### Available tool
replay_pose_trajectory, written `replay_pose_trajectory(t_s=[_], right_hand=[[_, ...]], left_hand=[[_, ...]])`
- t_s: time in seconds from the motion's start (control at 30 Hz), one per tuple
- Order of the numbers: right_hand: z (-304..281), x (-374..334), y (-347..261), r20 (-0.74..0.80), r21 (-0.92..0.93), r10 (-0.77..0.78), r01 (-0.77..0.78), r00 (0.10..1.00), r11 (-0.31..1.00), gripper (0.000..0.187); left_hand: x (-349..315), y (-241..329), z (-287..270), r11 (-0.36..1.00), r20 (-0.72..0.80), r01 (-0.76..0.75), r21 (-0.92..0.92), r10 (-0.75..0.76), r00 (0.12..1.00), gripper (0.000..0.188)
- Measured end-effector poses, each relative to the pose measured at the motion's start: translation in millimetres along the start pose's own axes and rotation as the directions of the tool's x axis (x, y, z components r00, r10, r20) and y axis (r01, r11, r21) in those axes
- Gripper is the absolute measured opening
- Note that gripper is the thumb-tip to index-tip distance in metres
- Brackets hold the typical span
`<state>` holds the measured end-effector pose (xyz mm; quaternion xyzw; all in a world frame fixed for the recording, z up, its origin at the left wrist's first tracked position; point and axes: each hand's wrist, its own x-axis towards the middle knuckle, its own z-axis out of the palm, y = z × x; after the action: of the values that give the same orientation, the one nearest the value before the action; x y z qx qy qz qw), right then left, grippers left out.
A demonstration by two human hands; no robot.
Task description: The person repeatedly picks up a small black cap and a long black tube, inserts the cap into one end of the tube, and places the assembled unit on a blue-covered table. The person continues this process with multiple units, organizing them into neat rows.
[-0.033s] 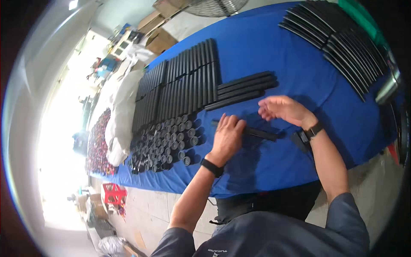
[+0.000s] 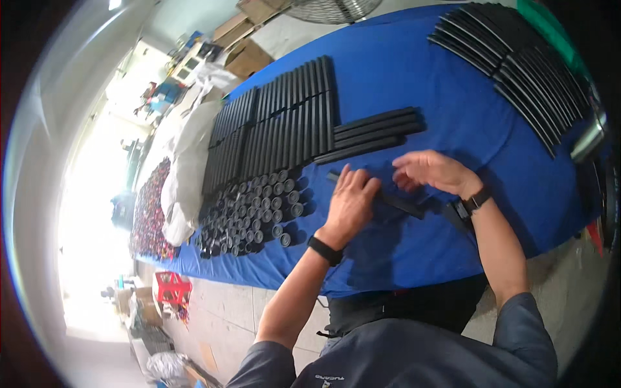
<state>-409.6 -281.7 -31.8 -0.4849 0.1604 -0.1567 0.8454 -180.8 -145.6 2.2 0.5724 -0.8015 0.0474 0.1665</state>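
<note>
My left hand [image 2: 350, 202] is closed over a short black tube [image 2: 402, 205] just above the blue tabletop. One end of the tube pokes out past my fingertips, the other slants down to the right. Close to that right part, my right hand [image 2: 432, 172] hovers palm inward with its fingers loosely curled and apart, holding nothing that shows; its fingertips are slightly blurred. Several loose black tubes [image 2: 375, 129] lie beyond my hands. Round black caps [image 2: 277, 203] stand scattered to the left of my left hand. By my right wrist lies a dark flat piece [image 2: 457, 218].
Rows of black tubes [image 2: 284, 129] fill the table's left part, with more long black tubes [image 2: 537, 90] at the far right. A white sack [image 2: 184, 184] and a heap of small colourful pieces [image 2: 150, 213] sit further left. A red stool [image 2: 173, 288] stands on the floor.
My right hand has come slightly down, nearer the tube. The left hand keeps its hold, and the tube's tilt has changed a little. The view has shifted slightly.
</note>
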Motion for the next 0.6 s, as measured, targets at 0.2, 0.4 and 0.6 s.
replay_pose_trajectory(t_s=[0.2,0.4,0.6], right_hand=[[34.0,-4.3,3.9,0.181,0.003,0.091,-0.093,0.979,0.996,0.042],[21.9,-6.0,2.2,0.035,0.121,-0.052,0.047,0.998,0.992,0.036],[28.2,-3.0,-0.4,0.024,0.087,-0.019,0.017,1.000,0.996,0.034]], left_hand=[[18.7,19.2,-17.6,0.999,-0.221,-0.047,0.007,0.048,0.974,0.040],[-36.0,-21.1,-49.0,0.941,-0.278,0.310,0.137,-0.264,0.923,0.035],[-104.2,-73.2,-64.6,0.734,-0.244,0.642,0.224,-0.595,0.766,0.021]])
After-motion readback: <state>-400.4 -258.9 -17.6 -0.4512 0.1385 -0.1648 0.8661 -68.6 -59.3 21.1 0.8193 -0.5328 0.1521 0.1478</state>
